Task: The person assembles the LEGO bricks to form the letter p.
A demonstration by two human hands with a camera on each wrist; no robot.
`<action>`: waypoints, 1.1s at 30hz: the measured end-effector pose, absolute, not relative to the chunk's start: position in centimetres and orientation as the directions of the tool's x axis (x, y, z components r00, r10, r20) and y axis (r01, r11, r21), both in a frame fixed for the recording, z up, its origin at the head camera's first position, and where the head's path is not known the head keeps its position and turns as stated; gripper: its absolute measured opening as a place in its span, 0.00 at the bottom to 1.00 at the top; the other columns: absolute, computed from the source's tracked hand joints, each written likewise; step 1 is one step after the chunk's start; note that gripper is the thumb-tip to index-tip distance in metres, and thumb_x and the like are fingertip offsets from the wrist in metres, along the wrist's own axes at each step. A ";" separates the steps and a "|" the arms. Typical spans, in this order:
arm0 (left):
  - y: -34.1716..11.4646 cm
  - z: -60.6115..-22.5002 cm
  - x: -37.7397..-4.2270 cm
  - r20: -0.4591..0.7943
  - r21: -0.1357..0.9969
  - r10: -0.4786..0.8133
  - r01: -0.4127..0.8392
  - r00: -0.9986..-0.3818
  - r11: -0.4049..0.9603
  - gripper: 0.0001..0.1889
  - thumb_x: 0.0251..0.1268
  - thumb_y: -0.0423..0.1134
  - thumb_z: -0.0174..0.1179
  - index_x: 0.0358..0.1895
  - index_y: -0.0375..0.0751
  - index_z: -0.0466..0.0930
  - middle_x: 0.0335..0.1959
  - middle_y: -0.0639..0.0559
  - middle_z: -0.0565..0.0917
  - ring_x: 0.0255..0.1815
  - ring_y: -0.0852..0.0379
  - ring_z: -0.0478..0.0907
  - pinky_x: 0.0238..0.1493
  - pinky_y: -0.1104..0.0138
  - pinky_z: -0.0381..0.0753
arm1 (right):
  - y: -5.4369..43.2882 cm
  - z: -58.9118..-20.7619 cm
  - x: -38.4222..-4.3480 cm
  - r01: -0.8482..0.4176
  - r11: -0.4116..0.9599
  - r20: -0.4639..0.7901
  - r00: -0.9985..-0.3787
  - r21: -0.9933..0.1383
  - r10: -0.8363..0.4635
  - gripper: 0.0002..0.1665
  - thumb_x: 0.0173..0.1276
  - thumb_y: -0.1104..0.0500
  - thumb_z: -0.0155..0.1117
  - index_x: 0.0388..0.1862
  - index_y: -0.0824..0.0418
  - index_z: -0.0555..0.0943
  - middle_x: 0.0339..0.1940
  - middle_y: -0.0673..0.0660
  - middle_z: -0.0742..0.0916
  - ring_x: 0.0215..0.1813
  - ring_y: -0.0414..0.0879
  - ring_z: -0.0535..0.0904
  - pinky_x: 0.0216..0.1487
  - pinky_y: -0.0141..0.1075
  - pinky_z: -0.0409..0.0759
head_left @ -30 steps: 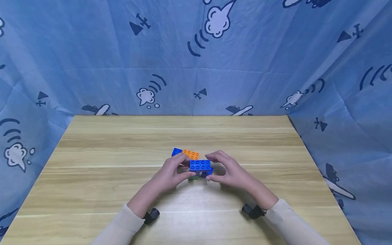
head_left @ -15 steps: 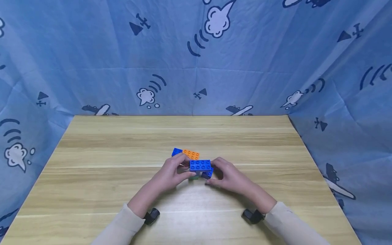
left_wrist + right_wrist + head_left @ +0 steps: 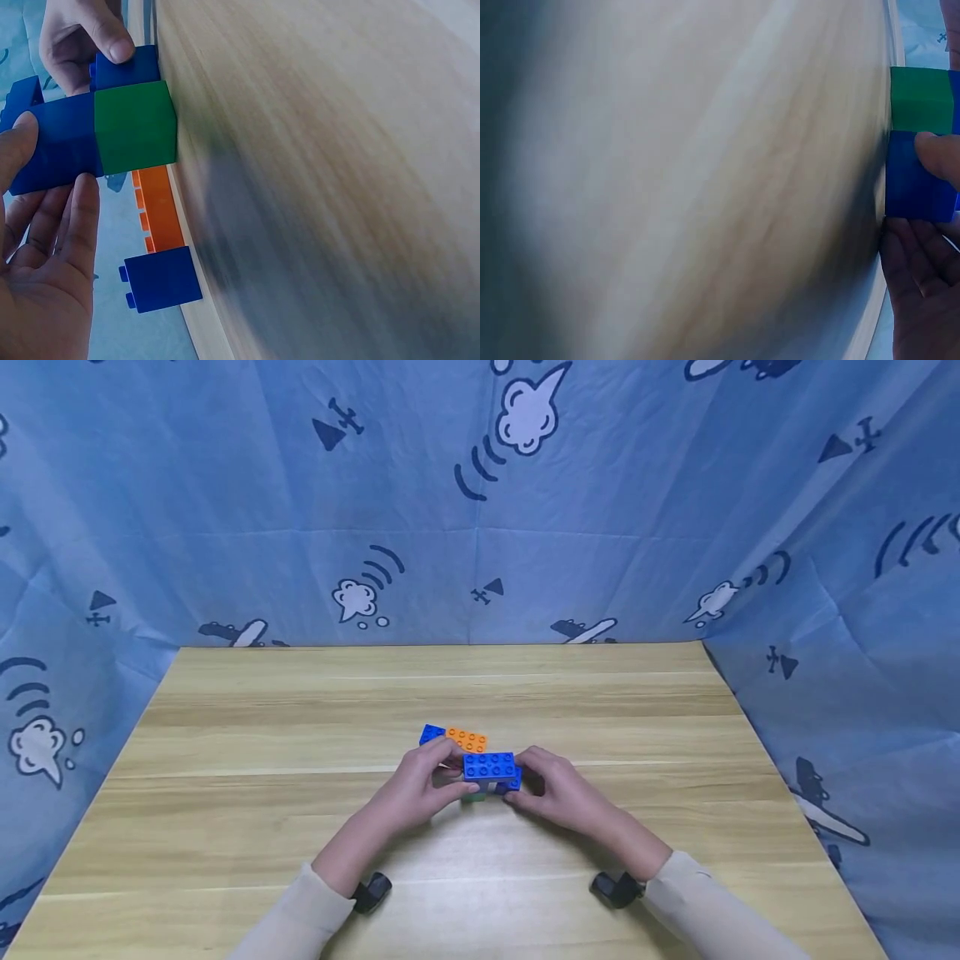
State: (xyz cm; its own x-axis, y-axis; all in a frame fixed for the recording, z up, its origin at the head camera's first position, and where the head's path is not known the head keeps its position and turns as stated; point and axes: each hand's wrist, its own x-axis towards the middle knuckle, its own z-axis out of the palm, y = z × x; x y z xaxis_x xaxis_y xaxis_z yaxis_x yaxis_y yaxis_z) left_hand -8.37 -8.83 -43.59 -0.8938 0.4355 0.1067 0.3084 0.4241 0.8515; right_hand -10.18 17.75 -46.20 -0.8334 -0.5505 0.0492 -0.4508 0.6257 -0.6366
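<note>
Left grip (image 3: 423,783): narrow; the upper blue brick (image 3: 489,766) is held from its left side between thumb and fingers.
Upper blue brick: eight studs shown facing up in the head view; carried above the green brick (image 3: 135,127).
Upper blue section: whether one brick or several are joined above the green cannot be told with certainty.
Green brick: seen at the base of the stack in both wrist views; mostly hidden by the stack from the head.
Right grip (image 3: 564,789): narrow; the lower blue brick (image 3: 919,176) is pinched, thumb on one side and fingers on the opposite side.
Lower blue brick: located just beside the green brick, at the right of the stack; partly covered by the upper brick in the head view. Contact with the green cannot be confirmed.
Orange brick (image 3: 468,740): placed on the worktop (image 3: 480,868) behind the stack, studs up.
Rear blue brick (image 3: 163,279): set at the left end of the orange brick, seemingly touching it.
Surroundings: the worktop is bordered by a blue printed curtain (image 3: 420,485); light sleeves (image 3: 296,914) are worn.
</note>
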 end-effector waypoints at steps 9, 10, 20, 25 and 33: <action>-8.9 -43.7 -8.5 0.086 0.857 0.429 0.286 -0.899 0.428 0.14 0.67 0.40 0.72 0.49 0.41 0.80 0.47 0.49 0.84 0.54 0.51 0.87 0.58 0.65 0.90 | 18.2 -46.2 -10.4 -0.446 0.610 0.044 -0.828 -0.655 -0.558 0.20 0.68 0.54 0.76 0.56 0.57 0.85 0.49 0.50 0.90 0.49 0.40 0.82 0.58 0.40 0.88; -8.9 -43.7 -8.5 0.088 0.857 0.430 0.289 -0.898 0.428 0.14 0.68 0.40 0.72 0.49 0.40 0.80 0.47 0.49 0.84 0.54 0.51 0.87 0.58 0.65 0.90 | 18.3 -46.2 -10.4 -0.444 0.611 0.042 -0.829 -0.655 -0.557 0.20 0.68 0.54 0.76 0.56 0.57 0.85 0.49 0.50 0.90 0.49 0.40 0.83 0.58 0.40 0.88; -9.0 -43.7 -8.5 0.085 0.857 0.433 0.287 -0.898 0.428 0.13 0.68 0.40 0.72 0.48 0.41 0.80 0.46 0.49 0.84 0.53 0.52 0.86 0.58 0.65 0.90 | 18.9 -45.2 -10.6 -0.360 0.651 -0.015 -0.868 -0.668 -0.495 0.21 0.66 0.57 0.78 0.56 0.60 0.86 0.52 0.54 0.91 0.52 0.44 0.85 0.61 0.46 0.89; -8.9 -43.7 -8.5 0.080 0.863 0.430 0.278 -0.899 0.421 0.13 0.67 0.38 0.72 0.48 0.41 0.80 0.47 0.49 0.84 0.53 0.52 0.86 0.57 0.66 0.90 | 19.2 -44.4 -10.9 -0.333 0.648 -0.016 -0.882 -0.685 -0.470 0.20 0.66 0.56 0.78 0.55 0.59 0.85 0.51 0.52 0.90 0.51 0.43 0.84 0.60 0.46 0.89; -8.9 -43.9 -8.5 0.086 0.872 0.437 0.280 -0.895 0.402 0.13 0.68 0.40 0.72 0.48 0.39 0.80 0.46 0.48 0.83 0.54 0.50 0.86 0.57 0.66 0.90 | 19.4 -43.2 -11.7 -0.403 0.601 0.105 -0.878 -0.690 -0.468 0.19 0.66 0.59 0.78 0.55 0.59 0.86 0.47 0.51 0.90 0.48 0.46 0.83 0.54 0.48 0.90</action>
